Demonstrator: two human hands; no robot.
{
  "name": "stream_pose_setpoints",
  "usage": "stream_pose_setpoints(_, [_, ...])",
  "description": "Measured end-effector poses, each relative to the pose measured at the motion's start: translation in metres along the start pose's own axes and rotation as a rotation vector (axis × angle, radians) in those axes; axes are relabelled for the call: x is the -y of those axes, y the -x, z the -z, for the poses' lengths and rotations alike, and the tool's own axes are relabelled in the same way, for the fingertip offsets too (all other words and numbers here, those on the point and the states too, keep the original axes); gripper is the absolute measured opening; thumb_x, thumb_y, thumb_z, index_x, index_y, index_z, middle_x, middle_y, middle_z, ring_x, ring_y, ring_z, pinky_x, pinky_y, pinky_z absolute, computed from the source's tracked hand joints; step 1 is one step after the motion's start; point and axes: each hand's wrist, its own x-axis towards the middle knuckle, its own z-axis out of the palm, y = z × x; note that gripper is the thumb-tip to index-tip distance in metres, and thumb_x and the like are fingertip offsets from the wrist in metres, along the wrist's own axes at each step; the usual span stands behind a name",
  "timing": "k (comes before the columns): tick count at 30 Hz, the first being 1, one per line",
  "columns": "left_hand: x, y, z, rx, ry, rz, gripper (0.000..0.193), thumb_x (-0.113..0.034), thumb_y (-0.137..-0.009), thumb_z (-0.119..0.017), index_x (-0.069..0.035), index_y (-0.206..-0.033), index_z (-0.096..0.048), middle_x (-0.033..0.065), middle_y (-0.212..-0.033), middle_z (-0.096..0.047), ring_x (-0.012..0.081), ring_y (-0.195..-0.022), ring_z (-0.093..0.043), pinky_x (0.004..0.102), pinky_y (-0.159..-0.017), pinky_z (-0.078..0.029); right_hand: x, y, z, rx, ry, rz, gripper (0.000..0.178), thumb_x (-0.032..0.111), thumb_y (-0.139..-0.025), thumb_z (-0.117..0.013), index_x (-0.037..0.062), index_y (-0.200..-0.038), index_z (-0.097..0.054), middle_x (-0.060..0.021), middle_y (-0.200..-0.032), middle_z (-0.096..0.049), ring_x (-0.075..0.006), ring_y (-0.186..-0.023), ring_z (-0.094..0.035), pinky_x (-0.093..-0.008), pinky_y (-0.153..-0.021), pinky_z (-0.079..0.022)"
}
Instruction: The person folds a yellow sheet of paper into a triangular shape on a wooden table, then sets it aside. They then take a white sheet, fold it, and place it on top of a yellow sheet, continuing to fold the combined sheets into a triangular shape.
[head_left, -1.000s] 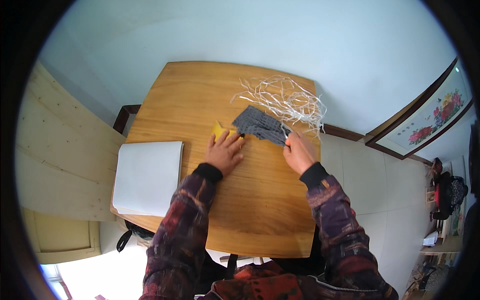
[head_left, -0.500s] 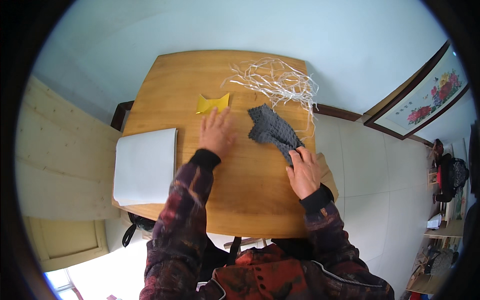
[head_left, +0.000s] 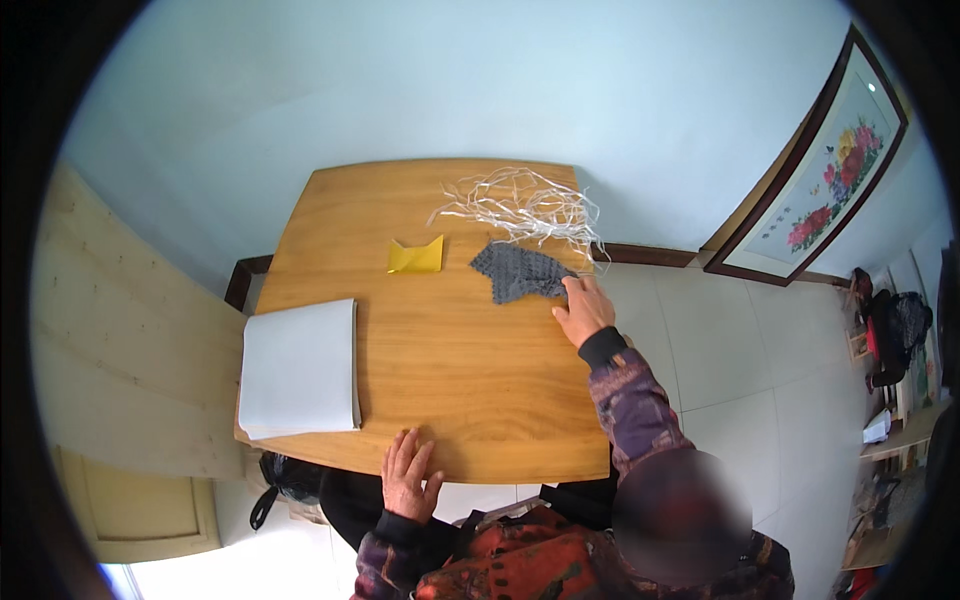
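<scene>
A dark grey textured cloth (head_left: pixel 518 272) with zigzag-cut edges lies on the right half of the wooden table. My right hand (head_left: pixel 587 308) is at its right end, fingers closed on the cloth. At the table's front edge rests my left hand (head_left: pixel 408 480), open, its fingers laid on the wood and nothing in it. A small folded yellow paper (head_left: pixel 416 257) sits left of the cloth. Behind the cloth spreads a loose tangle of thin white strips (head_left: pixel 530 210), some trailing near the table's right side.
A stack of large white sheets (head_left: pixel 300 368) lies at the left edge of the wooden table (head_left: pixel 450 365). The far edge is close to a pale blue wall. A framed flower picture (head_left: pixel 825 185) leans at the right. A black bag (head_left: pixel 290 478) is below the table's left front.
My left hand has drawn back from near the yellow paper to the table's front edge. My right hand remains at the cloth, which now lies turned more crosswise. The view has shifted.
</scene>
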Motion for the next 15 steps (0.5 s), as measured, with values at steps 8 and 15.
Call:
stream_pose_setpoints(8, [0.001,0.003,-0.012,-0.041,-0.096,-0.037,0.054,-0.026,-0.081,-0.068,-0.013,-0.131,-0.055,0.0070,-0.143,-0.050,0.0269,-0.134,-0.044,0.0446,-0.106,-0.035,0.008,0.025,-0.028,0.132,0.167,0.084,0.064,0.038,-0.089,-0.064,0.0055,-0.141,-0.046,-0.0089,-0.157,-0.030,-0.0334,-0.143,-0.027,-0.0474,-0.114,-0.029])
stream_pose_setpoints(15, [0.049,-0.007,0.020,-0.385,0.014,0.030,0.057,-0.008,-0.071,-0.072,-0.007,-0.126,-0.057,0.0135,-0.136,-0.054,0.0370,-0.126,-0.052,0.0464,-0.094,-0.049,0.003,0.020,-0.017,0.063,0.214,0.151,0.054,0.029,-0.088,-0.068,0.0017,-0.132,-0.053,-0.0134,-0.149,-0.040,-0.0362,-0.138,-0.035,-0.0474,-0.111,-0.033])
